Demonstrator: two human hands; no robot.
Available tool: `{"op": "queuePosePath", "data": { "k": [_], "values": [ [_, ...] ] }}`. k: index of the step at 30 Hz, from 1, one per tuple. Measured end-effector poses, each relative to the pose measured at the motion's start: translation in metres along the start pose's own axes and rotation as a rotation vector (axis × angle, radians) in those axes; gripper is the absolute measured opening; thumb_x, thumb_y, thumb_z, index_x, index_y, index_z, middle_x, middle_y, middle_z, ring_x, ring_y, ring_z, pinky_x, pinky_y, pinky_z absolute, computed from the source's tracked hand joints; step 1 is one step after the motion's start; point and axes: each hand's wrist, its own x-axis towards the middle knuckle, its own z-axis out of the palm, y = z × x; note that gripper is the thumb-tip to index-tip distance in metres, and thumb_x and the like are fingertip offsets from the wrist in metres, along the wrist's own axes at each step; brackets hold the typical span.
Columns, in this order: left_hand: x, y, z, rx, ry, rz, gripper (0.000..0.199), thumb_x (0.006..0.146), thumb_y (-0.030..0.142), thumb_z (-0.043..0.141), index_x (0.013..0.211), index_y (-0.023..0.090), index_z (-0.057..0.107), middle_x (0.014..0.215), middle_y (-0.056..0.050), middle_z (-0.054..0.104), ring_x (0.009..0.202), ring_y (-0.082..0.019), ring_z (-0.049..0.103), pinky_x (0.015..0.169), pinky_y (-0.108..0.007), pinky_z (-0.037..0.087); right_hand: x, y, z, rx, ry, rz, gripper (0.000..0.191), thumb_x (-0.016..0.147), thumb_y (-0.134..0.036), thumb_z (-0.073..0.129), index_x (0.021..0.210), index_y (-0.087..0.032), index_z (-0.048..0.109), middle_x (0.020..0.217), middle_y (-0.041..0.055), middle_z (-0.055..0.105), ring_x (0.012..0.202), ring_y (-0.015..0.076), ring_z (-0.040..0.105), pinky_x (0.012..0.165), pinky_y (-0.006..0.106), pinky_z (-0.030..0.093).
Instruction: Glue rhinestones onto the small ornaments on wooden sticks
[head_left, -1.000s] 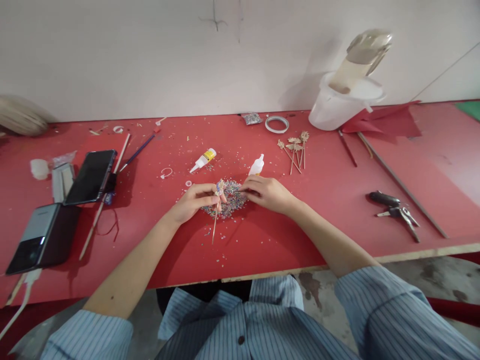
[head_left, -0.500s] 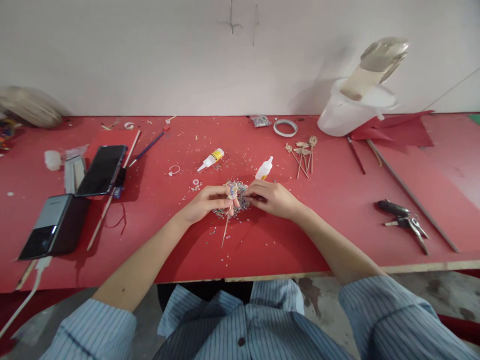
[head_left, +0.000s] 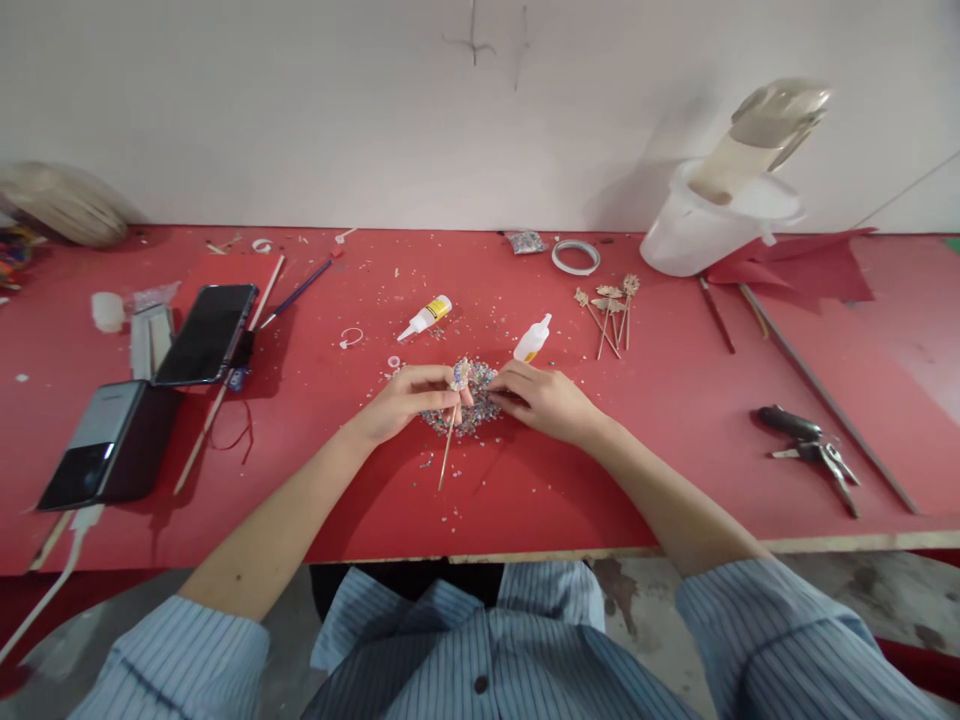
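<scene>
Between the thumb and fingers of my left hand (head_left: 409,398) is a thin wooden stick (head_left: 447,455) topped by a small ornament (head_left: 460,374) studded with pale and blue bits. The stick tilts down toward the table's front. Below it spreads a heap of small glittery chips (head_left: 474,418), partly covered by my fingers. My right hand (head_left: 541,398) reaches to the heap's right side with thumb and fingertips pressed together; whatever they hold is too small to name. Just beyond lies a white glue bottle (head_left: 533,338). A second glue bottle (head_left: 426,316) with a yellow label lies further left.
Several ornament sticks (head_left: 611,312) lie to the right, near a roll of tape (head_left: 576,258) and a small packet (head_left: 526,242). A white bucket (head_left: 694,225) stands at the back right, keys (head_left: 814,450) nearer. A phone (head_left: 208,335) and a paintbrush (head_left: 298,292) lie left.
The view has shifted slightly. The ornament on its stick has turned a little in my left hand, while my right hand stays at the chips with its fingertips together.
</scene>
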Motion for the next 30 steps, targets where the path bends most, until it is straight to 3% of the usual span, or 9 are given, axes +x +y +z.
{"op": "queuePosePath", "data": {
  "k": [11, 16, 22, 30],
  "values": [
    [0.006, -0.005, 0.005, -0.027, -0.077, -0.025, 0.015, 0.083, 0.028, 0.065, 0.086, 0.013, 0.069, 0.070, -0.003, 0.067, 0.067, -0.012, 0.063, 0.069, -0.025, 0.048, 0.000, 0.000, -0.004, 0.038, 0.189, 0.073, 0.012, 0.091, -0.024, 0.051, 0.094, -0.018, 0.061, 0.090, 0.0044, 0.063, 0.075, 0.0133, 0.060, 0.065, 0.024, 0.046],
    [0.000, 0.001, -0.003, -0.021, -0.039, 0.008, 0.014, 0.084, 0.027, 0.065, 0.086, 0.014, 0.070, 0.069, -0.002, 0.066, 0.065, -0.011, 0.062, 0.067, -0.025, 0.047, 0.002, 0.000, 0.003, 0.023, 0.190, 0.090, 0.014, 0.093, -0.026, 0.049, 0.097, -0.019, 0.060, 0.094, 0.0045, 0.065, 0.084, 0.0159, 0.062, 0.071, 0.026, 0.048],
    [-0.001, 0.001, -0.011, -0.006, 0.045, 0.101, 0.010, 0.084, 0.023, 0.063, 0.084, 0.015, 0.069, 0.066, -0.001, 0.065, 0.059, -0.010, 0.059, 0.066, -0.026, 0.046, 0.003, -0.003, 0.008, -0.046, 0.095, 0.091, 0.016, 0.094, -0.027, 0.049, 0.100, -0.019, 0.061, 0.101, 0.0060, 0.065, 0.085, 0.0177, 0.064, 0.066, 0.027, 0.048],
    [0.003, -0.008, -0.006, 0.028, 0.011, 0.010, 0.013, 0.084, 0.026, 0.064, 0.085, 0.014, 0.069, 0.066, -0.001, 0.066, 0.061, -0.010, 0.060, 0.070, -0.027, 0.047, 0.002, -0.007, 0.005, 0.022, 0.138, 0.019, 0.020, 0.094, -0.026, 0.046, 0.104, -0.019, 0.062, 0.098, 0.0068, 0.064, 0.086, 0.0171, 0.064, 0.071, 0.027, 0.050]
  ]
}}
